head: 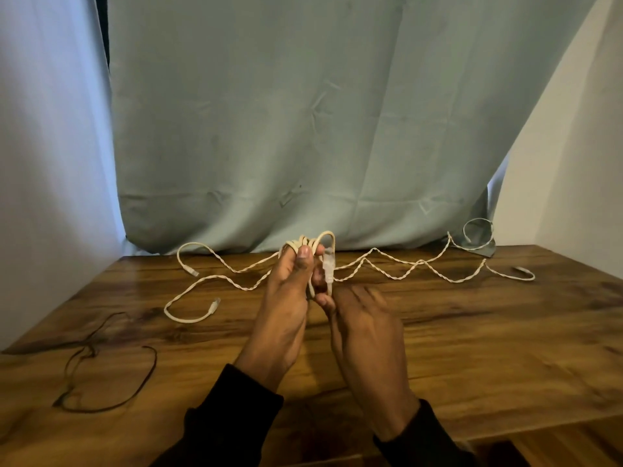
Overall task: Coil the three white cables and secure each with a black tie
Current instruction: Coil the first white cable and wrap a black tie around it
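Observation:
My left hand (286, 291) grips a coiled white cable (312, 244) above the middle of the wooden table (472, 348), thumb pressed over the loops. The coil's plug end (328, 264) hangs between my hands. My right hand (364, 328) pinches the cable just below that plug; it is motion-blurred. Two more white cables lie twisted together across the table: one stretch (215, 281) to the left, the other (421, 264) running right to a small loop (477, 230) by the cloth. Thin black ties (101, 365) lie loose at the near left.
A pale green cloth (303, 129) hangs behind the table and reaches its back edge. White walls close in on the left and right. The table's front edge (505, 429) runs just past my right sleeve.

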